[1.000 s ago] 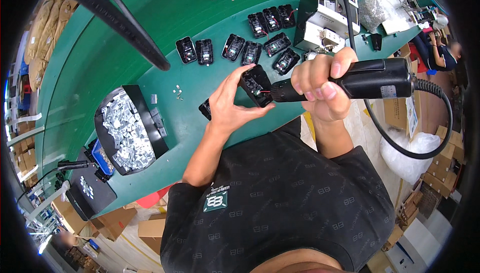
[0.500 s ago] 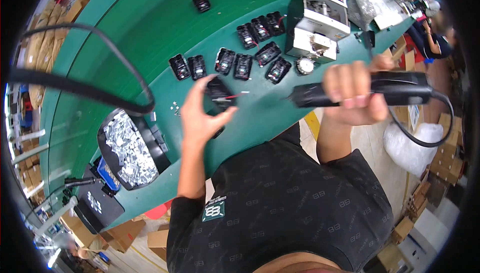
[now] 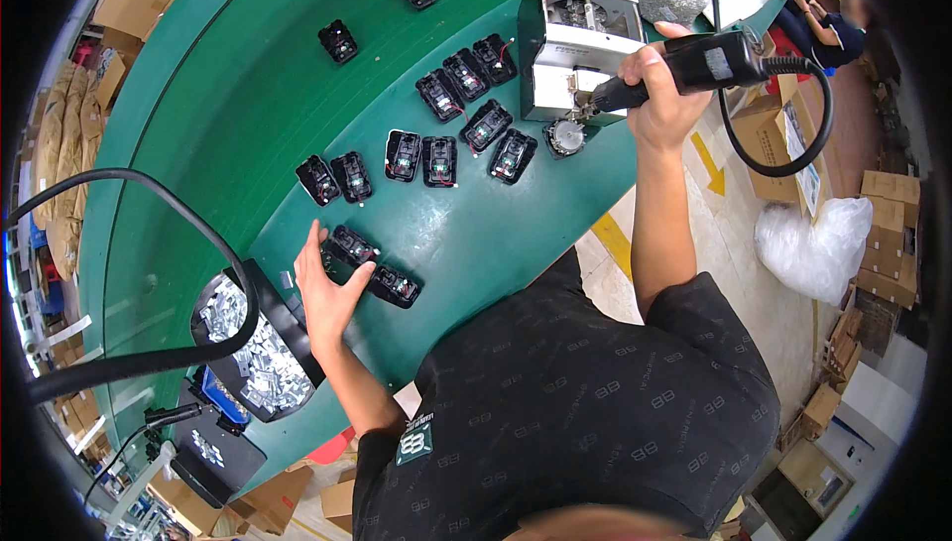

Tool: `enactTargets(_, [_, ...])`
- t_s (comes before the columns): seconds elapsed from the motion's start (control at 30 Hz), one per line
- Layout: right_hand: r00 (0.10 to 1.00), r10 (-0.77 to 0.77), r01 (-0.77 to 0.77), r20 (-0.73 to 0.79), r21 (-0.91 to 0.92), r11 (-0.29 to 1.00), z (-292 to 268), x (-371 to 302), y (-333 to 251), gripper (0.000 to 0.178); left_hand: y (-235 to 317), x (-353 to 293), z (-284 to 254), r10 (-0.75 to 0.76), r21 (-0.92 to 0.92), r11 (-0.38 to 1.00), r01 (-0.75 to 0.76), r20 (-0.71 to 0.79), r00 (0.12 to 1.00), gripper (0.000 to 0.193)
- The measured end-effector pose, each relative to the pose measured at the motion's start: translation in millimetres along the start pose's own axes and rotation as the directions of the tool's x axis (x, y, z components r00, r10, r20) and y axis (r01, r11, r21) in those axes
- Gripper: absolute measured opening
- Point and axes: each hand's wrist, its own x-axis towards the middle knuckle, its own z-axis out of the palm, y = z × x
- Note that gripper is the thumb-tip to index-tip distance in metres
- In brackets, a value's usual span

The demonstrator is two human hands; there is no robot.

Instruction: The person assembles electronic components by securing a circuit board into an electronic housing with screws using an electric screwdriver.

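My right hand (image 3: 662,105) is wrapped round a black electric screwdriver (image 3: 709,63). Its tip is beside the front of a grey screw feeder (image 3: 585,45), just above a small round metal part (image 3: 566,137). My left hand (image 3: 330,293) grips a black plastic housing (image 3: 352,245) low over the table, fingers on one side and thumb on the other. Close to that thumb lies a second black housing (image 3: 396,286). Several similar open housings (image 3: 439,161), with small circuit boards and thin wires inside, are spread across the green table (image 3: 476,234).
At the left, a black bin (image 3: 310,362) holds many small silvery pieces, beside a blue tray (image 3: 224,397). A thick black cable (image 3: 203,229) loops over the left side. More housings (image 3: 338,41) sit on the green far strip. Another person (image 3: 828,35) is at the far right.
My right hand has carried the screwdriver up and left to the screw feeder. My left hand and the housing have shifted left and nearer in the picture. The whole view has also shifted.
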Motion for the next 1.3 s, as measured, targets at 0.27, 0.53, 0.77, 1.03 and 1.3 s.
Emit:
enactTargets(0.27, [0.978, 0.14, -0.135, 0.153, -0.042, 0.99, 4, 5, 7, 0.026, -3, 42, -20, 0.086, 0.133, 0.989, -0.062, -0.187, 0.979, 0.089])
enactTargets(0.53, [0.735, 0.148, -0.154, 0.662, -0.05, 0.987, -7, 3, 15, 0.032, -19, 75, -35, 0.063, -0.224, 0.971, -0.08, -0.08, 0.995, 0.075])
enactTargets(0.77, [0.931, 0.193, -0.241, 0.311, 0.124, 0.963, -14, 14, 14, 0.035, -37, 86, -19, 0.149, 0.058, 0.986, -0.154, 0.084, 0.985, 0.091])
enactTargets(1.03, [0.919, 0.349, -0.348, 0.182, -0.039, 0.937, -5, 18, 11, 0.031, -28, 99, 5, 0.185, 0.004, 0.983, -0.185, -0.02, 0.983, 0.084])
enactTargets(1.3, [0.894, 0.419, -0.447, 0.158, 0.26, 0.856, 17, -43, -19, 0.036, 3, 56, -12, 0.099, -0.353, 0.919, -0.178, -0.231, 0.968, 0.073])
